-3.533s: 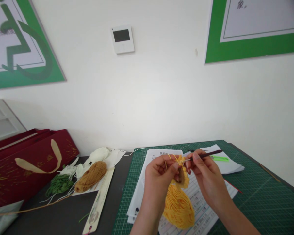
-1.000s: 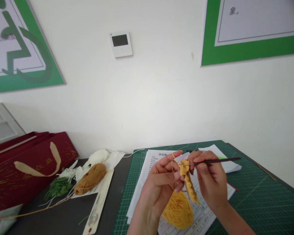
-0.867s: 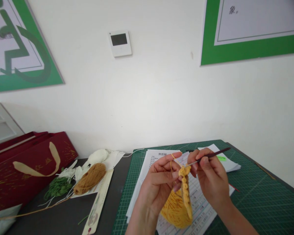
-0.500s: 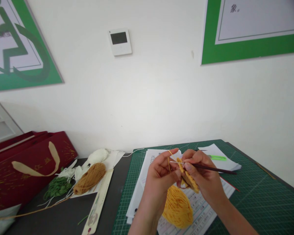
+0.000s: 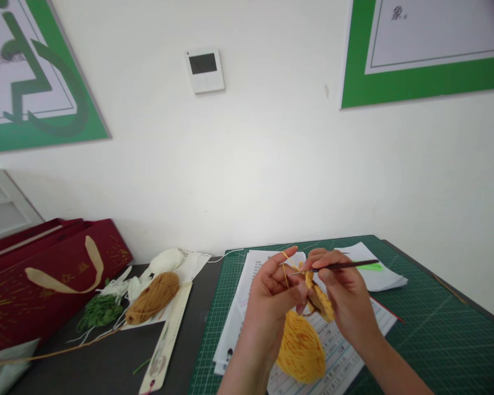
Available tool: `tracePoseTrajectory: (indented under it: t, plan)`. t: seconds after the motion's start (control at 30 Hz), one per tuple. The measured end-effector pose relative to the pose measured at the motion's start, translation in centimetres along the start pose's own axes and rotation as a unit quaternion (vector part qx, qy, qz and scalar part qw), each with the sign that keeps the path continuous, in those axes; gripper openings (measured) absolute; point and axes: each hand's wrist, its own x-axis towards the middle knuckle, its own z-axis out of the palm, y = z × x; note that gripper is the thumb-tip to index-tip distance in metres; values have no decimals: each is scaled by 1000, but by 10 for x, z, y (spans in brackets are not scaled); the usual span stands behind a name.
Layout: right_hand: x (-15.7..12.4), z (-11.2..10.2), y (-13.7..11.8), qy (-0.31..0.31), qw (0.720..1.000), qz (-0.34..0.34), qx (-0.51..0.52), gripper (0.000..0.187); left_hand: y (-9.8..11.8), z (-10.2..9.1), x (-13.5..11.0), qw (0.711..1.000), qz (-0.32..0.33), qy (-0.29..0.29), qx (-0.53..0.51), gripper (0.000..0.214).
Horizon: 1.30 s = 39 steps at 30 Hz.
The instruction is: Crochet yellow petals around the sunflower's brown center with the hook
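My left hand (image 5: 274, 291) pinches the edge of a small yellow crochet piece (image 5: 321, 303), with a strand of yellow yarn (image 5: 286, 270) looped over its raised index finger. Between the thumb and fingers of my right hand (image 5: 344, 285) is a crochet hook (image 5: 349, 265) with a dark handle. Its thin metal tip points left, at the top of the crochet piece close to the strand. Below the hands, a ball of yellow yarn (image 5: 301, 351) rests on printed sheets (image 5: 333, 356). Part of the crochet piece is hidden behind my fingers.
A green cutting mat (image 5: 436, 329) lies under the papers. To the left are a brown yarn skein (image 5: 154, 296), green yarn (image 5: 101, 312), white yarn (image 5: 164, 262), a ruler (image 5: 168, 334) and a red gift bag (image 5: 66, 274). A bright green tool (image 5: 372, 266) lies on paper at right.
The hook's handle end has swung upward, and its tip now dips slightly toward the left hand. The right hand has turned a little with it. The view has shifted slightly.
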Motion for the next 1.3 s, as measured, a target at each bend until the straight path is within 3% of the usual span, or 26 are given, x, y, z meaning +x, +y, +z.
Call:
tracePoseTrajectory:
  t: [0.2,0.47,1.07,1.3]
  plan:
    - [3,-8,2,-6,999,39,27,7,4,-6,2,996,47,25,69,43]
    - [2,-11,-2,-22,998,40,39,8,4,-7,0,995,52,14,85,40]
    - [6,-17,-15,-55,990,-77,-105,9,4,-4,0,989,66,24,129,33]
    - [7,-22,-20,-101,944,-191,-249,14,5,-4,1,987,62,28,142,31]
